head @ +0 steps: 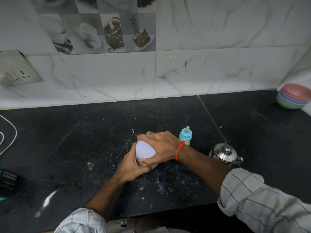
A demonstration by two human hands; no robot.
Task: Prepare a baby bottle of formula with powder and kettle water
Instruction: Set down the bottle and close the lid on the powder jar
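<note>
Both hands are gripping the tin (145,153) on the counter (101,132) — the left hand (133,167) is steadying its wall, the right hand (161,147) is clasping the lid, probably for opening. Behind are waiting the capped bottle (185,135) and, near it, the kettle (225,153).

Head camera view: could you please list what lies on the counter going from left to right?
White cord → dark box → formula tin held in both hands → baby bottle → steel kettle → stacked bowls.
</note>
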